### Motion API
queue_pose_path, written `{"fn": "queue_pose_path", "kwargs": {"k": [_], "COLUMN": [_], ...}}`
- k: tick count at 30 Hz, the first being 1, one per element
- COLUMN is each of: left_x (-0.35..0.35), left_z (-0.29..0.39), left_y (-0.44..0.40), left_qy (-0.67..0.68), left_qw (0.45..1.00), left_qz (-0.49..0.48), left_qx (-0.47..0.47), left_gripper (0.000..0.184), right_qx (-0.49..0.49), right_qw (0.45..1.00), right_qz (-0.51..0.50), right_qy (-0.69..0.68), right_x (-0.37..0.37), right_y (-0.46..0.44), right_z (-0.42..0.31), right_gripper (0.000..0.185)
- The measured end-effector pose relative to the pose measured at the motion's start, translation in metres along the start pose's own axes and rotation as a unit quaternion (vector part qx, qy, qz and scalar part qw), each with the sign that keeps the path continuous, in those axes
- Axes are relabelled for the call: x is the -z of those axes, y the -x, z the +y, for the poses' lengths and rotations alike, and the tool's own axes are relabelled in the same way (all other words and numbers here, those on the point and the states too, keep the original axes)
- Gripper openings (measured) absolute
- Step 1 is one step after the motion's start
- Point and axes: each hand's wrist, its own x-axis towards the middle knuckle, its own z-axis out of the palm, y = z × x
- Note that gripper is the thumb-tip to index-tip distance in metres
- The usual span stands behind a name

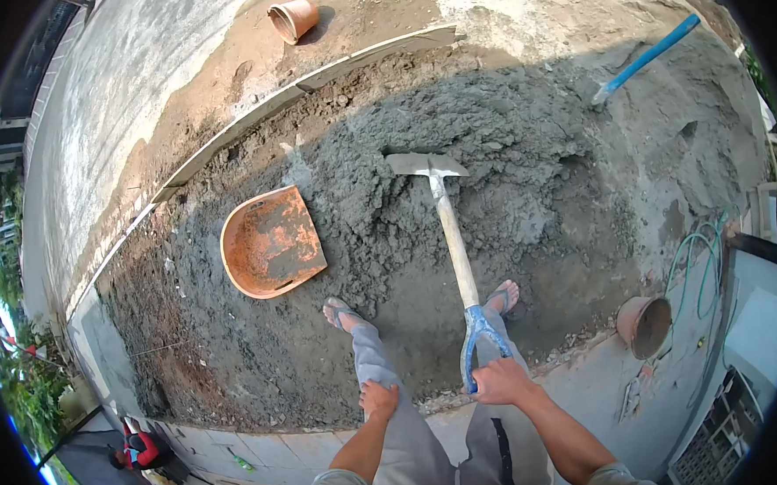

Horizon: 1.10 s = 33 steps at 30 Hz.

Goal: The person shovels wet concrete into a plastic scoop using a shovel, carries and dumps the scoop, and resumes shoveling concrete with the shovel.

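The right grip [499, 382] is wrapped around the blue handle [477, 321] of the shovel [456, 248]. The left grip [379, 401] lies loose on the left leg [408, 443], holding no tool. The shovel reaches out, its blade at the wet gray mix [509, 197]. This looks like the mixing step, so the next move likely calls for a strong push or pull. An orange pan [241, 255] sits left of the shovel. Farther off, a bucket [304, 15] lies tipped over.
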Motion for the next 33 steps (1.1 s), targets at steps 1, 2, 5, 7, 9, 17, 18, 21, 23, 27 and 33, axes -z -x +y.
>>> {"fn": "queue_pose_path", "kwargs": {"k": [1, 2, 5, 7, 9, 17, 18, 21, 23, 27, 33], "left_x": [-0.011, -0.040, -0.009, 0.026, 0.049, -0.120, -0.151, -0.214, -0.250, -0.303, -0.240], "left_z": [0.016, 0.028, 0.154, 0.256, 0.347, 0.423, 0.414, 0.379, 0.365, 0.392, 0.495], "left_y": [-0.010, -0.034, -0.035, 0.002, 0.059, 0.150, 0.162, 0.230, 0.259, 0.223, -0.100], "left_qy": [0.012, 0.072, 0.557, 0.691, 0.727, 0.682, 0.661, 0.595, 0.578, 0.589, 0.656], "left_qw": [0.998, 0.987, 0.791, 0.554, 0.410, 0.283, 0.344, 0.470, 0.480, 0.489, 0.567], "left_qz": [0.028, 0.091, -0.249, -0.455, -0.527, -0.665, -0.656, -0.620, -0.618, -0.583, -0.477], "left_qx": [-0.053, -0.115, -0.040, -0.091, -0.161, 0.112, 0.115, 0.203, 0.234, 0.271, 0.142], "left_gripper": [0.064, 0.058, 0.068, 0.093, 0.104, 0.020, 0.021, 0.022, 0.021, 0.022, 0.025], "right_qx": [-0.007, -0.017, -0.020, 0.036, -0.023, -0.200, -0.334, -0.582, -0.653, -0.498, -0.504], "right_qw": [0.999, 0.996, 0.975, 0.937, 0.847, 0.406, 0.329, 0.251, 0.307, 0.107, 0.347], "right_qz": [0.039, 0.071, 0.150, 0.189, 0.251, 0.473, 0.538, 0.561, 0.520, 0.599, 0.539], "right_qy": [-0.026, -0.056, -0.165, -0.293, -0.469, -0.756, -0.701, -0.532, -0.457, -0.617, -0.579], "right_x": [-0.003, -0.006, 0.055, 0.069, 0.084, -0.089, -0.118, -0.165, -0.116, -0.074, -0.179], "right_y": [0.010, 0.028, 0.080, 0.135, 0.190, 0.389, 0.418, 0.538, 0.550, 0.511, 0.171], "right_z": [0.015, 0.026, 0.035, 0.020, -0.004, 0.030, 0.029, 0.025, 0.020, 0.101, 0.293], "right_gripper": [0.019, 0.018, 0.020, 0.032, 0.040, 0.052, 0.051, 0.049, 0.042, 0.050, 0.046]}}
